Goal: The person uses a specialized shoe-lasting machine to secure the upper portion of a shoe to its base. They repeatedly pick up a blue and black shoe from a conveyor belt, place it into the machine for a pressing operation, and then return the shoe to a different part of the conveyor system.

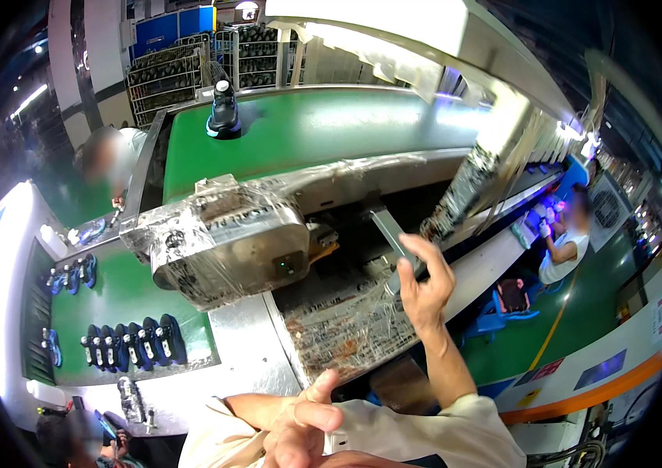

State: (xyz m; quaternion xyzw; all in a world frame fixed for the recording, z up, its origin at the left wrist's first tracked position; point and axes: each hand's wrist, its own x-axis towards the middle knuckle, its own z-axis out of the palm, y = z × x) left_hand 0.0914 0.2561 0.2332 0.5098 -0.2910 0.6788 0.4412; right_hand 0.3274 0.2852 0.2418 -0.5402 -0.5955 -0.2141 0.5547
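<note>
My right hand [427, 292] is raised over the machine bed, thumb and index finger apart, with nothing visible between them. Just behind its fingertips is a flat grey metal bar [390, 232]; whether they touch it I cannot tell. Low in front of my body, my left hand [307, 425] has its thumb and fingers apart and appears to hold nothing. Between the hands and the far belt stands a metal machine housing [230, 249] wrapped in clear plastic film, with a small green light. Below it, the machine bed [346, 331] is covered with stained, printed film.
A dark shoe [223, 117] stands on the far green belt [300, 129]. At left, several dark shoes [132, 345] line up on another green surface [152, 285]. A film-wrapped post [463, 191] rises beyond my right hand. Other people are at left, lower left and right [565, 253].
</note>
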